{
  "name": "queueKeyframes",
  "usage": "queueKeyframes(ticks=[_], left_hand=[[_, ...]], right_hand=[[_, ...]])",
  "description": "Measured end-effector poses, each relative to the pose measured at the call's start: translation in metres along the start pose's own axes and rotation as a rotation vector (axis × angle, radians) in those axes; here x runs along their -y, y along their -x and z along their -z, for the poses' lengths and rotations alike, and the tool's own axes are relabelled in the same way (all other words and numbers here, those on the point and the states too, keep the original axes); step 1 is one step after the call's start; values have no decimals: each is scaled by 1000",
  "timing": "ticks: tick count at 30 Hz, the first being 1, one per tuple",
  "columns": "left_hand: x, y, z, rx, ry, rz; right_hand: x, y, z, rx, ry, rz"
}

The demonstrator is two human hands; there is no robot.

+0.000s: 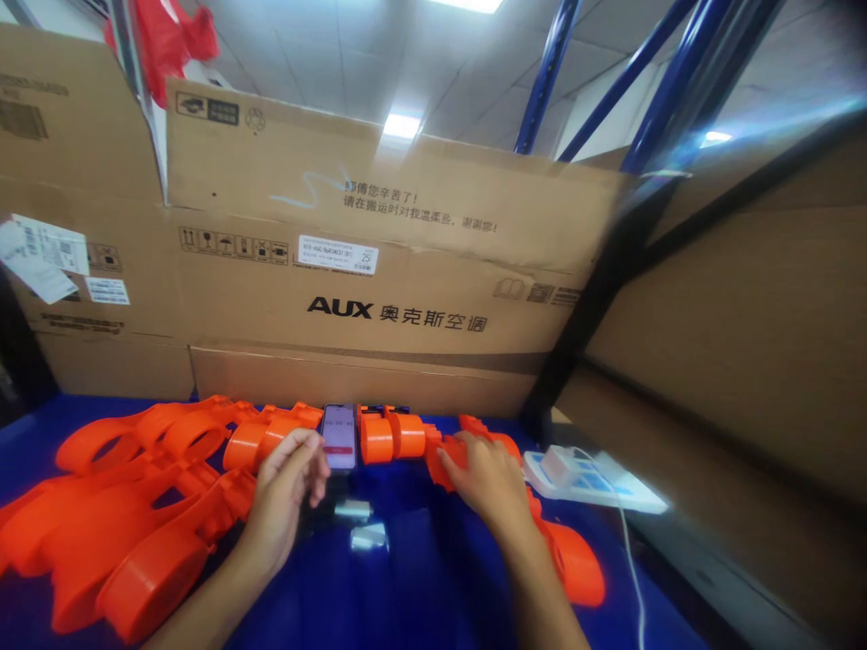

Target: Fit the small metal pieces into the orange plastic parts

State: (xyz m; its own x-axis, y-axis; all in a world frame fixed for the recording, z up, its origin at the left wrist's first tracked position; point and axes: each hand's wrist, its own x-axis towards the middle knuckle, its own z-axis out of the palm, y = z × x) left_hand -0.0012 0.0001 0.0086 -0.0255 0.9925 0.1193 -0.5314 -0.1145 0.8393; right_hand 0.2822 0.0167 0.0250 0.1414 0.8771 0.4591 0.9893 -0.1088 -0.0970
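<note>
While our left hand [288,483] curls loosely beside the lit phone [339,436], fingertips near its edge and gripping nothing, our right hand [484,478] lies flat and open on an orange plastic part [569,555]. Cardboard boxes [379,271] wall the blue table [420,578] close behind; open room lies nearer us. More glossy orange parts [135,506] are heaped at left, and 2 small silver pieces [362,524] lie between our hands.

One phone [339,436], one power strip [596,480], two small silvery pieces [353,510], many orange plastic parts [135,506].
</note>
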Motion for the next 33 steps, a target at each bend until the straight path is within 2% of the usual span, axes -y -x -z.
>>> queueKeyframes(ticks=[7,11,17,23,27,30,33], left_hand=[[2,-2,1,10,-7,3],[0,-2,0,-1,-3,16],[-1,0,-1,0,-3,29],[1,-1,0,-2,2,25],[1,-1,0,-4,5,33],[1,-1,0,-5,7,26],[-1,0,-1,-7,6,24]], right_hand=[[3,-1,-7,-24,3,55],[4,-2,-9,-65,-34,36],[8,0,-2,-223,-228,0],[25,5,17,-474,-521,23],[38,7,16,-391,-632,125],[40,7,12,-320,-608,157],[36,7,9,-317,-570,160]])
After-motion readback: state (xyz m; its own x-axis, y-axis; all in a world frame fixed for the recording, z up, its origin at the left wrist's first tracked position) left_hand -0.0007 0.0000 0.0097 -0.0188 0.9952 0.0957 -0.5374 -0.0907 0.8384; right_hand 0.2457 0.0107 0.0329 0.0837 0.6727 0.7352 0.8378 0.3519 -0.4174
